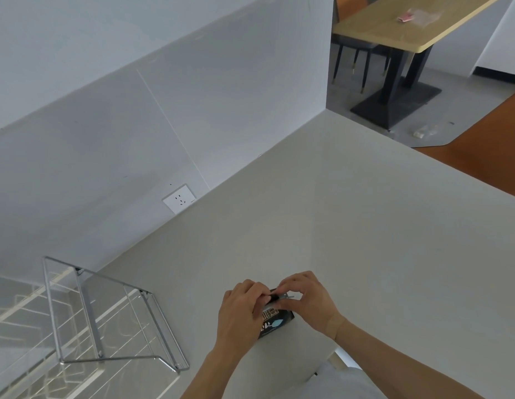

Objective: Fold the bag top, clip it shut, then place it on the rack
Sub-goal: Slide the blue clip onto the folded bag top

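Wire rack (112,321) stands at left on worktop (365,226), empty. Left hand (240,312) pinches folded top of small black bag (275,323), lying on worktop. Right hand (306,300) fingers closed on binder clip (276,298) at fold. Judged step: clipping. Next: seat clip, then carry bag left to rack.

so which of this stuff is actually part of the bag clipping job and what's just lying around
In the job: black bag, clip, wire rack, left hand, right hand.

Lying about: wall socket, pink item on the far table.
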{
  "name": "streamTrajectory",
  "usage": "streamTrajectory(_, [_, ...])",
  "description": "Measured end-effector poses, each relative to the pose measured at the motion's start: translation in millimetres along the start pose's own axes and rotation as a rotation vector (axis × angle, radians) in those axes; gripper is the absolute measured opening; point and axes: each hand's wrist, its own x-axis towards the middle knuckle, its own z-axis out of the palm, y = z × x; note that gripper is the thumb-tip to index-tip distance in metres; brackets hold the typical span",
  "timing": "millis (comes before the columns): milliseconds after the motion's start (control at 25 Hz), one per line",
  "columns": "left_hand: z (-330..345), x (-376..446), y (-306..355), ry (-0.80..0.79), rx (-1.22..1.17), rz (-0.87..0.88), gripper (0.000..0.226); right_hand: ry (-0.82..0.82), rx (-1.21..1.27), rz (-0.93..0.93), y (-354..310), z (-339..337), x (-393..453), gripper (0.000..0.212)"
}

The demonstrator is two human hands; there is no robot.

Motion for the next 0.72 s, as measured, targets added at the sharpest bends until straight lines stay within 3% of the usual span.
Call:
streamTrajectory(400, [1.8,-0.3,-4.7,0.008,-0.018,0.027,0.012,-0.07,-0.13,-0.002,0.2,-0.9,6.2,0.023])
streamTrajectory(600, [-6.2,-19.4,-24.8,0.072,-0.144,-0.178,0.011,-0.071,-0.199,-0.004,-4.4,-10.5,7.3,0.029])
streamTrajectory(720, [-12.1,-44.3,-44.2,0.117,-0.249,-0.304,0.018,-0.101,-0.257,-0.117,-18.4,-10.3,11.6,0.03])
